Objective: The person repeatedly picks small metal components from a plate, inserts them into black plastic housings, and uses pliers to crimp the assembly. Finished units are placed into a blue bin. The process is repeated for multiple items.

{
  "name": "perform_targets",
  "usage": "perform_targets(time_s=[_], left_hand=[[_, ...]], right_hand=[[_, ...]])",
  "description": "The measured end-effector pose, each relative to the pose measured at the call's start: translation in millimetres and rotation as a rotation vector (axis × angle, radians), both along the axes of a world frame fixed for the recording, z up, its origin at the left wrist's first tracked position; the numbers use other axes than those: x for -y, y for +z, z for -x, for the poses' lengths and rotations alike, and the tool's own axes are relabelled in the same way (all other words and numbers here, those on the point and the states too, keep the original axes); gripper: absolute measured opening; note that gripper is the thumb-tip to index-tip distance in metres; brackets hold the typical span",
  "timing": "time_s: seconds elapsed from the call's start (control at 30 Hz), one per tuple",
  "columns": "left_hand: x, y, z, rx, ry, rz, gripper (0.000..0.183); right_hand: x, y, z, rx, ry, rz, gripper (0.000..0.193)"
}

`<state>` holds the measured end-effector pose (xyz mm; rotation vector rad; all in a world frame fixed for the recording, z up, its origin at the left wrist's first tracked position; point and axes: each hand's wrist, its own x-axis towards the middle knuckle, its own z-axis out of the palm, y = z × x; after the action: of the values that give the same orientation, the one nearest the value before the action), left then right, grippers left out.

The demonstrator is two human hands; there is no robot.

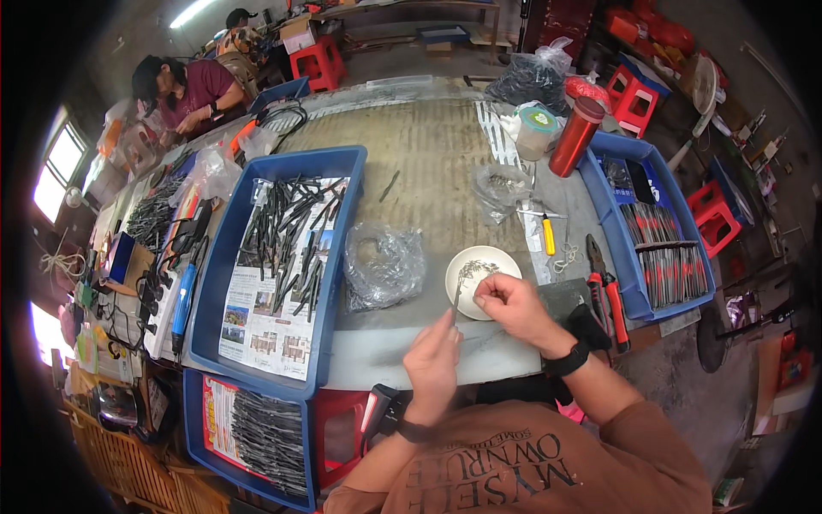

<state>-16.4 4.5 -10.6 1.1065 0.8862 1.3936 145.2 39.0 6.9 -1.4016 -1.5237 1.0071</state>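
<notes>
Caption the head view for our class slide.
At a workbench, the left hand holds a slim dark piece near a white dish, right hand close by.

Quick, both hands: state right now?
Left hand: closed, holding a thin, dark strip.
Right hand: pinched closed by the round white dish; anything held cannot be told.

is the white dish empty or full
Neither: small dark pieces lie in the white dish, with some of its pale inside bare.
</notes>
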Motion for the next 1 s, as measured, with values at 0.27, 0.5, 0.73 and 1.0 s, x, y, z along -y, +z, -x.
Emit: perform_targets(time_s=[0.27, 0.5, 0.73, 1.0], left_hand=[[2.9, 7.6, -8.4, -0.083, -0.023, -0.028, 0.029], [3.6, 8.0, -10.2, -0.071, -0.033, -0.039, 0.029], [4.2, 6.1, -11.9, -0.072, -0.023, -0.067, 0.029], [6.7, 6.3, -13.6, -0.074, -0.017, -0.050, 0.029]], right_hand=[[24.7, -9.7, 21.6, -0.694, -0.055, 0.140, 0.012], [26.8, -8.7, 25.9, -0.844, -0.077, 0.166, 0.009], [26.5, -12.6, 28.0, -0.751, -0.059, 0.106, 0.010], [31.8, -12.4, 28.2, -0.492, -0.023, -0.026, 0.019]])
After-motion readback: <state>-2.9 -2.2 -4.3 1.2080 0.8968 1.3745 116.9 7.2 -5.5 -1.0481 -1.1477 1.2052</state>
